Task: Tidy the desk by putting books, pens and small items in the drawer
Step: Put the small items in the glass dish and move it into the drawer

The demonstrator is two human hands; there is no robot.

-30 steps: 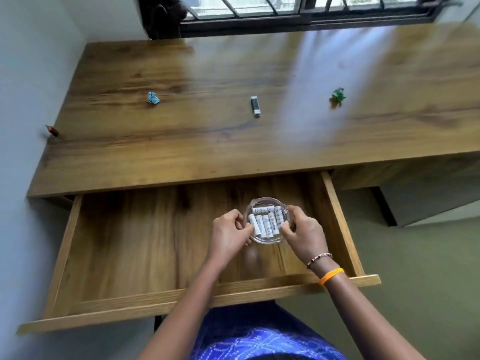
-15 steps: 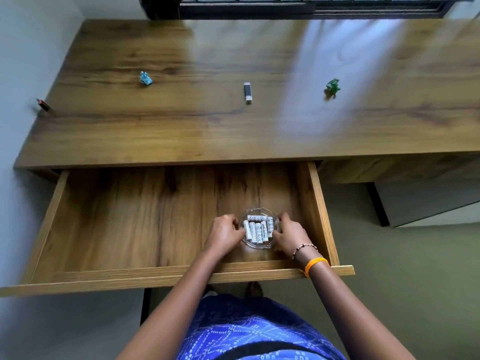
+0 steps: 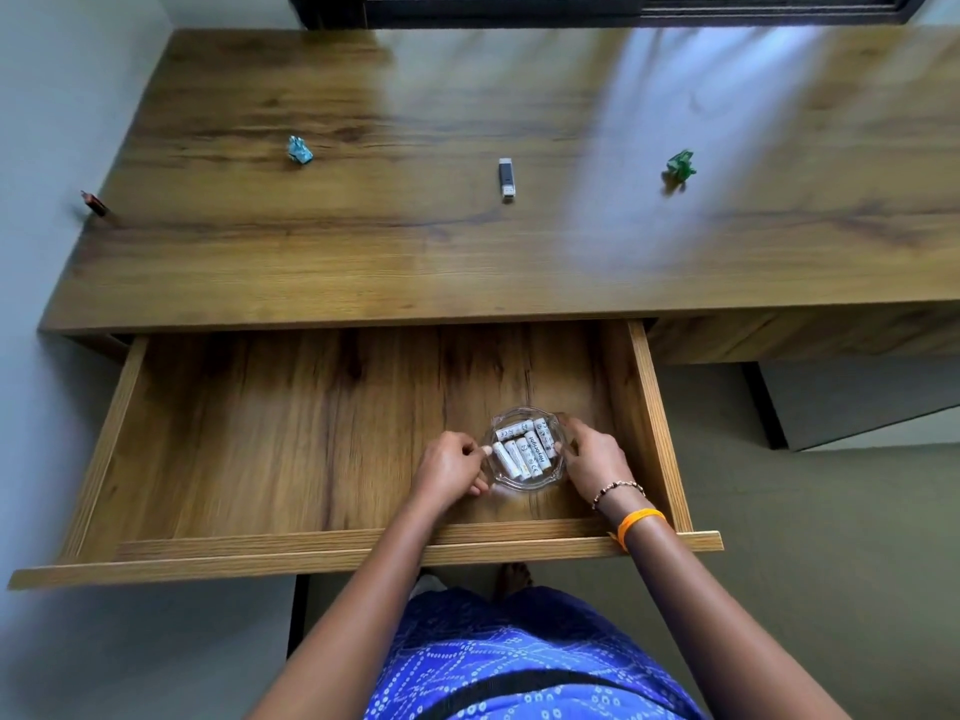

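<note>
Two bare hands hold a small, round clear-glass dish [image 3: 525, 483] of white cylindrical batteries [image 3: 522, 452] inside an open wooden drawer [image 3: 291, 433]. The left hand [image 3: 451, 472] curls its fingers against the dish's left rim, thumb and fingertips pinching the glass edge; the right hand [image 3: 592, 459] wraps its fingers round the right rim, a beaded bracelet [image 3: 618, 490] and an orange wristband [image 3: 640, 523] on that wrist. The dish sits low in the right-hand part of the drawer, near the front wall; whether it rests on the drawer floor or hangs just above it cannot be told. The drawer is pulled well out from under a broad wooden desk [image 3: 519, 262]. On the desktop lie, well apart, a crumpled light-blue paper scrap [image 3: 300, 149] at left, a black-and-silver USB stick [image 3: 507, 179] in the middle and a crumpled green paper scrap [image 3: 678, 168] at right. A small dark reddish object [image 3: 94, 203], too blurred to identify, sits at the desk's left edge by the wall. Blue patterned cloth [image 3: 519, 662] covers the person's lap below.
</note>
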